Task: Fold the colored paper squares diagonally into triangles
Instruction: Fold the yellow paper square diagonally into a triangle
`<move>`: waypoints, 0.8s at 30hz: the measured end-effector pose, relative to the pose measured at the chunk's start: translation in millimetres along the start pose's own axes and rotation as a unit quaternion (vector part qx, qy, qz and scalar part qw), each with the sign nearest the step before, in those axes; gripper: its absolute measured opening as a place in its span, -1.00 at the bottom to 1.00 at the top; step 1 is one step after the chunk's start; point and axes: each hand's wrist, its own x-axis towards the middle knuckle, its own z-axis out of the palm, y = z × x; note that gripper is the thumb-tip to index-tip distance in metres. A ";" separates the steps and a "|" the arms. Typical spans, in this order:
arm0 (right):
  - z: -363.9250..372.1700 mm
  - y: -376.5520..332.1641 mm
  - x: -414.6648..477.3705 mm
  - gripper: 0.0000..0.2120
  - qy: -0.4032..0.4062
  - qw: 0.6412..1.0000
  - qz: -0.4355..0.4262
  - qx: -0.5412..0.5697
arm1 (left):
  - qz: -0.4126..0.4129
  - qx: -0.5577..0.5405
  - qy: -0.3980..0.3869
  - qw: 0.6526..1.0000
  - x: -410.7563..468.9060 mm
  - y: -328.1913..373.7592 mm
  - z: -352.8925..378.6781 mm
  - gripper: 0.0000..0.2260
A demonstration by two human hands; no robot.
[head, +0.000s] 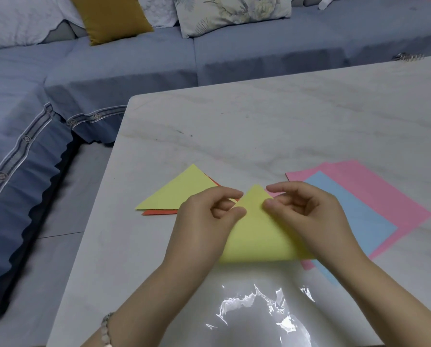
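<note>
A yellow paper square (257, 234) is doubled over into a loose triangle on the marble table (259, 126), its fold curved near me and its tip pointing away. My left hand (204, 219) pinches the tip's left edge. My right hand (309, 216) pinches the right edge with thumb and finger. To the left lies a flat folded yellow triangle (179, 191) on top of an orange-red folded triangle (159, 212). On the right, a blue sheet (364, 221) rests unfolded on pink sheets (384, 194).
The table's left edge runs diagonally beside a blue-grey sofa (109, 71) with a mustard cushion (111, 16) and a floral cushion (232, 13). A small metallic object (408, 57) sits at the table's far right edge. Bright glare (259, 309) reflects off the table near me.
</note>
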 end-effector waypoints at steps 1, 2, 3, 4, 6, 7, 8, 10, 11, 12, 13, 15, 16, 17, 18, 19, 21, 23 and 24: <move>-0.3 -4.2 -1.0 -0.79 0.005 1.000 -0.008 -0.004 | 0.012 -0.004 0.006 1.000 -2.3 2.4 -0.3 -0.73; -0.6 -7.9 -1.8 -0.80 0.007 1.000 -0.013 -0.008 | 0.022 -0.006 0.008 1.000 -4.3 4.6 -0.6 -0.74; -0.6 -11.3 -2.6 -0.80 0.007 1.000 -0.017 -0.008 | 0.032 -0.007 0.013 0.999 -5.4 6.1 -0.8 -0.75; -0.6 -13.9 -3.1 -0.79 0.008 1.000 -0.019 -0.005 | 0.039 -0.010 0.019 0.999 -6.3 7.2 -1.0 -0.75; -0.6 -17.7 -4.0 -0.78 0.009 1.000 -0.023 -0.004 | 0.048 -0.019 0.029 0.998 -7.9 10.3 -0.8 -0.74; -0.6 -18.9 -4.4 -0.78 0.010 1.000 -0.026 -0.006 | 0.051 -0.022 0.032 0.998 -8.4 11.4 -0.4 -0.74; -0.8 -19.6 -4.8 -0.77 0.012 1.000 -0.028 -0.007 | 0.053 -0.026 0.035 0.998 -9.1 12.5 0.3 -0.74; -1.1 -20.1 -5.8 -0.74 0.017 0.999 -0.028 -0.004 | 0.056 -0.033 0.040 0.997 -10.3 14.5 1.4 -0.72; -1.1 -20.3 -6.3 -0.73 0.020 0.999 -0.027 -0.001 | 0.057 -0.032 0.042 0.997 -10.6 14.8 1.8 -0.71; -1.3 -20.3 -6.6 -0.71 0.022 0.999 -0.026 0.001 | 0.057 -0.030 0.042 0.997 -11.1 15.0 2.0 -0.71; -1.5 -20.4 -6.9 -0.71 0.024 0.999 -0.026 0.001 | 0.056 -0.030 0.039 0.997 -11.4 14.9 2.2 -0.70; -1.5 -20.6 -7.4 -0.71 0.023 0.999 -0.024 -0.002 | 0.054 -0.032 0.033 0.997 -12.1 14.6 2.3 -0.70; -1.6 -20.6 -7.6 -0.71 0.022 1.000 -0.022 -0.005 | 0.056 -0.031 0.030 0.997 -12.4 14.4 2.2 -0.70; -1.7 -20.5 -7.7 -0.72 0.021 1.000 -0.021 -0.007 | 0.058 -0.031 0.027 0.997 -12.6 14.2 2.2 -0.70; -1.9 -20.5 -7.8 -0.72 0.020 1.000 -0.020 -0.009 | 0.060 -0.030 0.025 0.997 -12.6 13.9 2.2 -0.72; -2.0 -20.5 -7.9 -0.73 0.018 1.000 -0.020 -0.010 | 0.060 -0.029 0.023 0.998 -12.5 13.7 2.2 -0.74; -2.2 -20.4 -8.0 -0.74 0.016 0.999 -0.023 -0.015 | 0.059 -0.025 0.017 0.998 -12.1 13.2 2.1 -0.76; -2.8 -20.1 -8.0 -0.75 0.016 0.999 -0.026 -0.020 | 0.055 -0.020 0.008 0.998 -12.2 13.0 2.3 -0.74; -3.0 -20.1 -7.9 -0.75 0.015 0.999 -0.027 -0.021 | 0.052 -0.019 0.005 0.998 -12.2 12.8 2.4 -0.74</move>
